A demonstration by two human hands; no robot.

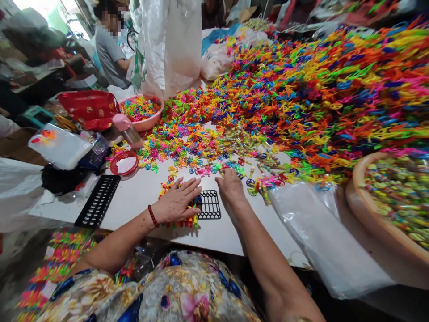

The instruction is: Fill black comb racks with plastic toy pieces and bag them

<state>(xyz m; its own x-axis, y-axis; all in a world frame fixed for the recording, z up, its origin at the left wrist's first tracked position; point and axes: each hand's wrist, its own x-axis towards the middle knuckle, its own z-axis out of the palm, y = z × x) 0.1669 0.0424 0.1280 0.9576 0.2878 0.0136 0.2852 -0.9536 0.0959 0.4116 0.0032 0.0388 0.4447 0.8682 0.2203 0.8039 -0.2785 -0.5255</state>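
Observation:
My left hand (179, 200) lies flat with its fingers spread over a row of small coloured plastic pieces (165, 190). Those pieces sit on a black plastic grid rack (209, 205), whose right end shows bare slots. Just right of the rack, my right hand (231, 185) reaches to the near edge of the loose pieces. Its fingers are curled together, and whatever they hold is hidden. Small bicycle-shaped plastic toys (203, 171) lie scattered close to its fingertips.
A huge heap of coloured plastic toys (318, 89) covers the back and right. A peach tub (358, 179) stands right, beside clear plastic bags (321, 241). On the left are another black rack (98, 201), a red basket (124, 174) and a pink-lidded bottle (127, 129). A person (110, 49) is behind.

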